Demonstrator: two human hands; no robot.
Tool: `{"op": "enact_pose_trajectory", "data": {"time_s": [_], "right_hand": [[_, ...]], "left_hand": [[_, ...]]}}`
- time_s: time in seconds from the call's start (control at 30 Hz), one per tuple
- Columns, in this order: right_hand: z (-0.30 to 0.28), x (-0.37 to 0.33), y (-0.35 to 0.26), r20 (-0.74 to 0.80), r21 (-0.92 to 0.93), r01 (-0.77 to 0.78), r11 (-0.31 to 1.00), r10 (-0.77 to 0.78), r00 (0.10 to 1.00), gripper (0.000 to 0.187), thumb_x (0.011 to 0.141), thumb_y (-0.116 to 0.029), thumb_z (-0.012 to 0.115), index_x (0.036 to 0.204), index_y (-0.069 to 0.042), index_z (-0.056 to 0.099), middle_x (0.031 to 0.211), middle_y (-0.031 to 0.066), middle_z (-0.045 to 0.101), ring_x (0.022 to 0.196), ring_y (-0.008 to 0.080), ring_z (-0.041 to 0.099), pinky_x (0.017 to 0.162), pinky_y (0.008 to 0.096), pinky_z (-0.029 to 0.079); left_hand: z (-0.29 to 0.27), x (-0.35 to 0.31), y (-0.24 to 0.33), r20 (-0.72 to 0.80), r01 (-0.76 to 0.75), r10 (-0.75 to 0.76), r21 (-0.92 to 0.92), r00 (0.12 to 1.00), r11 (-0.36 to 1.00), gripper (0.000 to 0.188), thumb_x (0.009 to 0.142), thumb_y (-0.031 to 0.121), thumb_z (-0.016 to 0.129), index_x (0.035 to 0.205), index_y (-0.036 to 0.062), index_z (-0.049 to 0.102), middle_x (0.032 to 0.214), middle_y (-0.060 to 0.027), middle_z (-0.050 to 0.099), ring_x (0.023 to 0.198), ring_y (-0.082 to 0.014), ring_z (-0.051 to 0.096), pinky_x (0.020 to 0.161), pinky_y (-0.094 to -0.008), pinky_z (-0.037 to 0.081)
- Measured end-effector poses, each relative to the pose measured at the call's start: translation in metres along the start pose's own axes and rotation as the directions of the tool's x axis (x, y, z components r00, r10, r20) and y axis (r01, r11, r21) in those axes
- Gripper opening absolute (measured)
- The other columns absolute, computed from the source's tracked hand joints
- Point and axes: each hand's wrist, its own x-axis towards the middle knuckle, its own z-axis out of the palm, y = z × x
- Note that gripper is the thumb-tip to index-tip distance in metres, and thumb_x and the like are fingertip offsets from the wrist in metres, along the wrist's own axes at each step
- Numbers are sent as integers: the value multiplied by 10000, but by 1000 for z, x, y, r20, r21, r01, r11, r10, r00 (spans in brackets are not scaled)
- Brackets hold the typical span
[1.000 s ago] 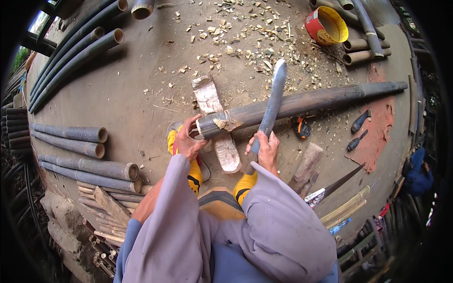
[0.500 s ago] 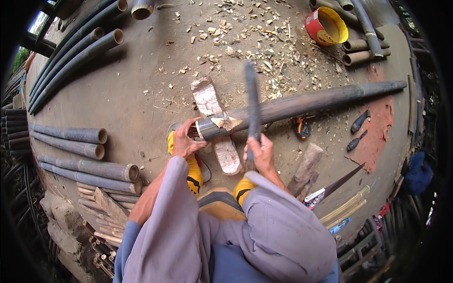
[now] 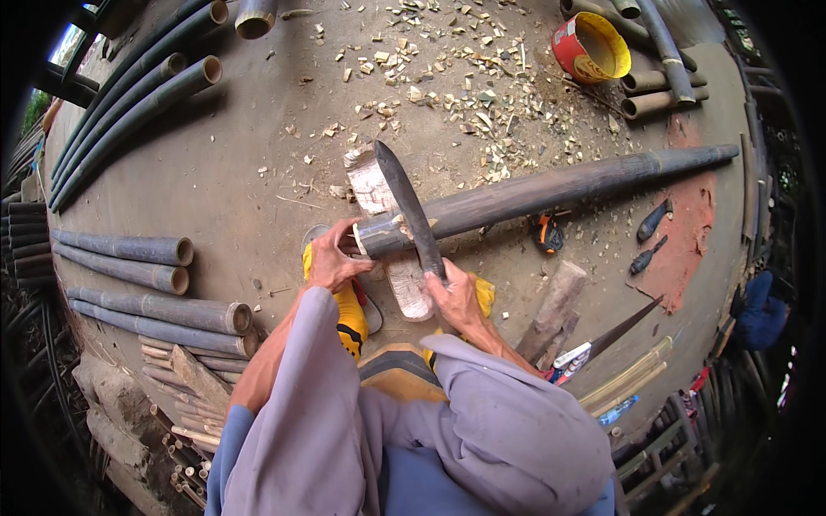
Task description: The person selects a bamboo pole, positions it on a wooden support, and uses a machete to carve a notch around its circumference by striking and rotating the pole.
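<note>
A thick dark bamboo pole (image 3: 551,191) lies slantwise before me, its near left end resting across a pale, rough-hewn wooden block (image 3: 409,291). My left hand (image 3: 334,260) is closed around the cut rim of that end, thumb below and fingers above. Wrapped around a handle, my right hand (image 3: 456,297) grips a machete (image 3: 401,185). Its long dark blade lies across the bamboo a short way right of my left hand, touching or just over it. A small pale cut shows beside the blade; the blade hides the rest.
Wood chips (image 3: 482,112) litter the ground beyond the pole. A red and yellow bucket (image 3: 568,53) stands at the far right. Bamboo poles (image 3: 146,249) lie along the left. Near my right knee are a short log (image 3: 555,301) and a saw (image 3: 619,331); a tape measure (image 3: 547,234) sits by the pole.
The machete has swung left and down onto the bamboo near its end. My right hand has turned with it. A pale raised chip at the cut is no longer visible. My left hand stays put.
</note>
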Motion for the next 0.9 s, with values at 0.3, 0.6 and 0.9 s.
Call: {"op": "enact_pose_trajectory", "data": {"time_s": [0.3,0.6,0.9], "right_hand": [[-13,6,14,-53,192,-29,981,40,998,158,948,-161,555,936,-4,567,670,61,602,515,123,587,474,292,477],[-13,5,6,-76,359,-77,930,112,991,152,929,-151,553,945,-5,594,668,53,617,517,124,597,494,296,490],[8,6,15,-148,543,14,840,79,986,190,957,-209,554,887,-33,551,651,39,579,528,117,588,459,278,484]], "left_hand": [[-2,-7,14,30,67,-67,-4,997,998,668,556,94,843,1179,-1,622,1053,-91,699,956,-166,672,869,-321,549],[-3,-6,5,54,107,-105,-35,993,994,699,568,71,855,1217,12,601,1074,-90,693,959,-169,678,877,-321,554],[-5,-6,9,48,109,-107,-30,993,994,706,564,96,863,1215,5,606,1084,-100,688,990,-174,665,903,-323,536]]}}
